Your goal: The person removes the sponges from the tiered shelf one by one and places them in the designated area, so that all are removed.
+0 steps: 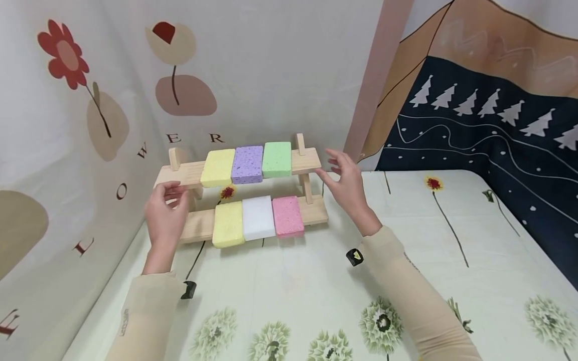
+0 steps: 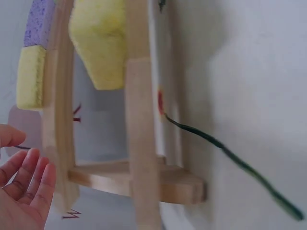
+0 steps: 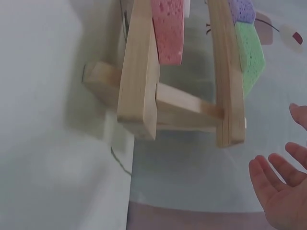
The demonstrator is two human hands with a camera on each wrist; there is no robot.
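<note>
A two-tier wooden rack (image 1: 311,209) stands on the table against the fabric wall. Its upper board carries a yellow sponge (image 1: 218,168), a purple sponge (image 1: 247,164) and a green sponge (image 1: 277,159), side by side. On the lower board sit another yellow sponge (image 1: 228,224), a white sponge (image 1: 258,217) and a pink sponge (image 1: 288,216). My left hand (image 1: 166,213) is at the rack's left end, fingers loosely bent and holding nothing. Close by the upper board's right end, my right hand (image 1: 346,183) has thumb and fingers spread, with a gap to the rack in the right wrist view.
The table bears a pale cloth (image 1: 293,281) printed with flowers. Behind the rack hangs a white curtain (image 1: 271,65), and a dark panel with printed trees (image 1: 487,135) rises at the right. Small black objects lie beside each forearm, one (image 1: 354,256) near the right sleeve.
</note>
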